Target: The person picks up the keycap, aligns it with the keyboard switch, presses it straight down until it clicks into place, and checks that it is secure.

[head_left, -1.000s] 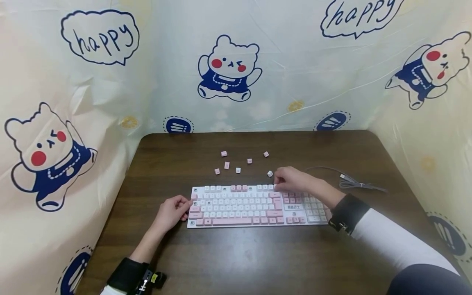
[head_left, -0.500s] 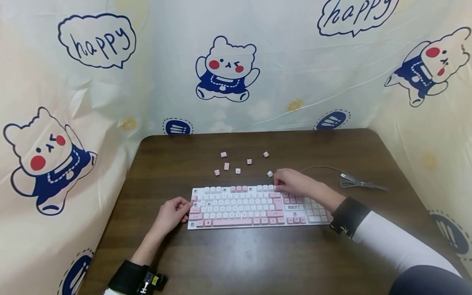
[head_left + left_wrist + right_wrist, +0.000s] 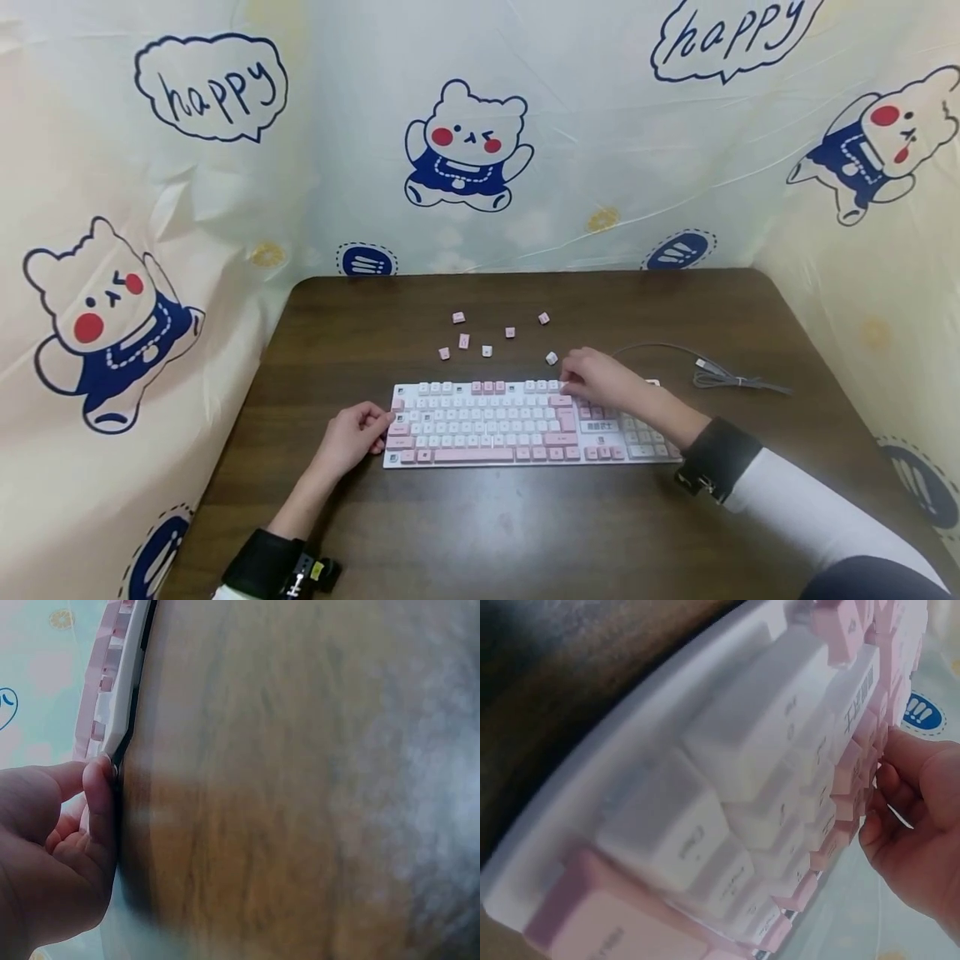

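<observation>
So, keyboard (image 3: 517,425) between left fingers (image 3: 99,799) at left end, right fingers (image 3: 576,367) at far edge, hold unclear, broad tabletop (image 3: 480,533) nearside.

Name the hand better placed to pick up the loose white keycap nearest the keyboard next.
Probably the right hand: it is at the far edge of the keyboard, close beside that keycap, though whether it holds anything is hidden. The left hand is farther off, pinching the keyboard's left end.
</observation>
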Available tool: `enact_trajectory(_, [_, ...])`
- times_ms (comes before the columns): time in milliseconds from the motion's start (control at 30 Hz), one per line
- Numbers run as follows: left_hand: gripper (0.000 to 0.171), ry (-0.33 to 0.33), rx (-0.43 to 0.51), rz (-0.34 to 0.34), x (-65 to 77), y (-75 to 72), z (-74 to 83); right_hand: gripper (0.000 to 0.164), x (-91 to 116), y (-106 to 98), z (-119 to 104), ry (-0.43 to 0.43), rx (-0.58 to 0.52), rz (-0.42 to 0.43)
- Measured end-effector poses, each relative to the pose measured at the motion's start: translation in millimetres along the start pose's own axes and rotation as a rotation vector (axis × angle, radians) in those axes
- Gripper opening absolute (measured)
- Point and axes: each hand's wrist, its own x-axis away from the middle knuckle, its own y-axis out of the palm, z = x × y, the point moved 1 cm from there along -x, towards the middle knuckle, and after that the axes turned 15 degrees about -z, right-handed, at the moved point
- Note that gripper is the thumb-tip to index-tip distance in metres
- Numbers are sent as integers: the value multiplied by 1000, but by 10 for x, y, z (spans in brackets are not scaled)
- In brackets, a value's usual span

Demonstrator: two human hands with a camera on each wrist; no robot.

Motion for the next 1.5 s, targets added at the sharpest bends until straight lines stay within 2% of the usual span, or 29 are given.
enact_trajectory(100, [27,-5,10,-10,-6,16,-10,9,24,-8,3,14,11,-16])
enact_trajectory(367, [28,8,-9,22,-13,11,-10,11,28,-96,-8,-17,51,-27])
enact_trajectory(533, [28,-5,-4,11,-10,9,-11,17,20,-106,50,-15,-19,-83])
enact_trajectory(667, [27,-11,-1,6,-2,6,7,24,-19,-173,92,-33,-52,-67])
enact_trajectory(867, [27,-14,1,2,2,-10,17,21,-164,-312,146,-61,15,20])
enact_trajectory(1100, [27,-33,13,2,8,1,5,16,-426,-405,336,-123,140,97])
enact_trajectory(1333, [24,-23,10,11,6,36,-11,20,-637,-463,450,-107,202,97])
enact_trajectory(1500, [25,-3,10,27,12,16,-22,21,-765,-500,486,-70,210,43])
